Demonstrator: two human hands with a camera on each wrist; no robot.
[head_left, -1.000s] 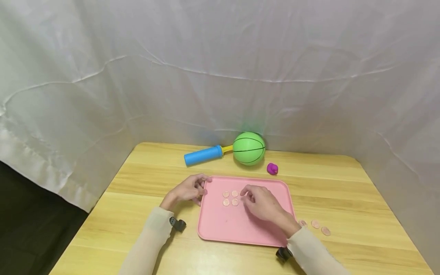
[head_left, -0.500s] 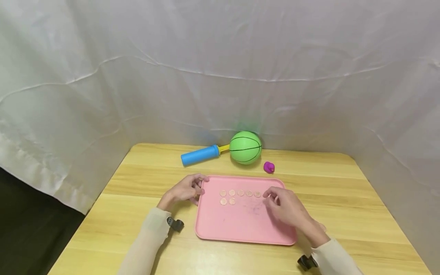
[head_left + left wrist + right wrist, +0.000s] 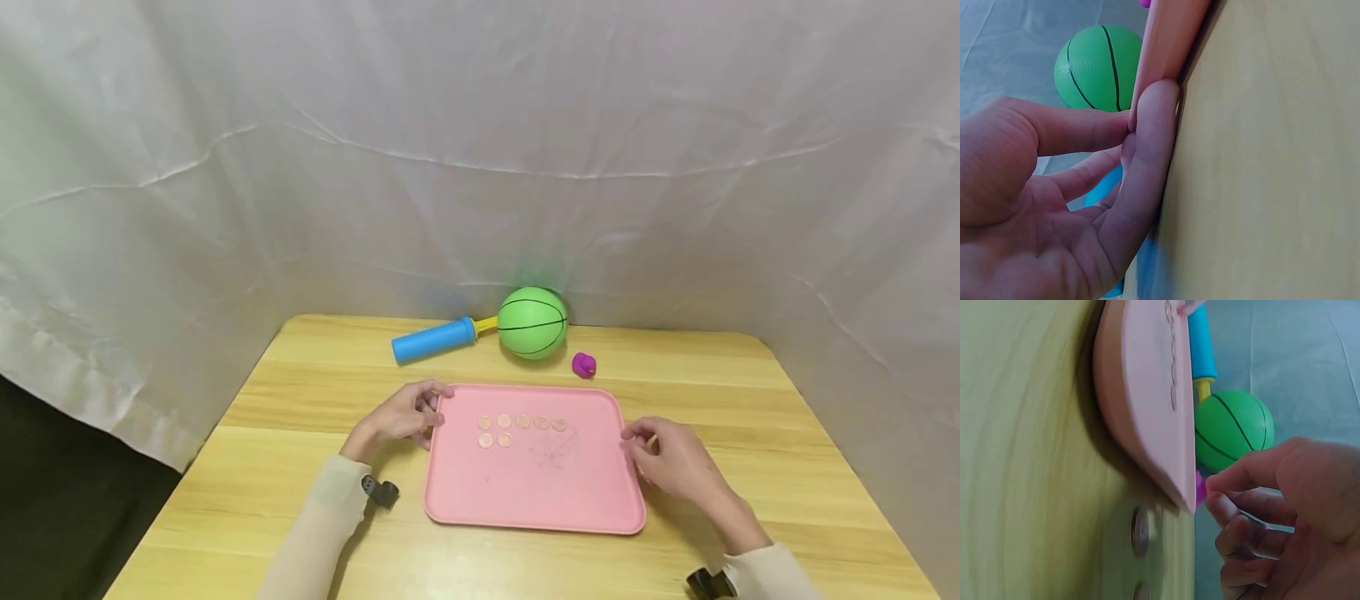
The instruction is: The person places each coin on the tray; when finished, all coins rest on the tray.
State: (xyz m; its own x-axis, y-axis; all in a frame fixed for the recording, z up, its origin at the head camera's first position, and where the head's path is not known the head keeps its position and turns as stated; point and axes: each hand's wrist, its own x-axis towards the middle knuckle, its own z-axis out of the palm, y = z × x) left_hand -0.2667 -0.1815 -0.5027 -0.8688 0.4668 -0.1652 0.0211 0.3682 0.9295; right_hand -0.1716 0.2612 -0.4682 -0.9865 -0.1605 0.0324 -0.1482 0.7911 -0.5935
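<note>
A pink tray (image 3: pixel 532 500) lies flat on the table. Several copper-coloured coins (image 3: pixel 523 422) sit on it, most in a back row and two in a shorter row in front. My left hand (image 3: pixel 405 412) pinches the tray's left edge; the left wrist view has its thumb at the rim and a finger (image 3: pixel 1154 137) along the outer wall. My right hand (image 3: pixel 675 462) hovers at the tray's right rim. Its fingers are loosely bent, and nothing shows between them. Two more coins (image 3: pixel 1140 531) appear on the table in the right wrist view; in the head view my right hand and forearm hide them.
Behind the tray stand a green ball (image 3: pixel 532 323) with black lines, a blue pump (image 3: pixel 435 340) with a yellow end, and a small purple duck-like toy (image 3: pixel 583 365). A grey-white curtain (image 3: pixel 480 167) closes off the back and sides of the wooden table (image 3: pixel 315 383).
My right hand has moved rightward from over the coins to the tray's right rim, uncovering the back row. The left hand keeps its place on the tray. The head view shifts slightly.
</note>
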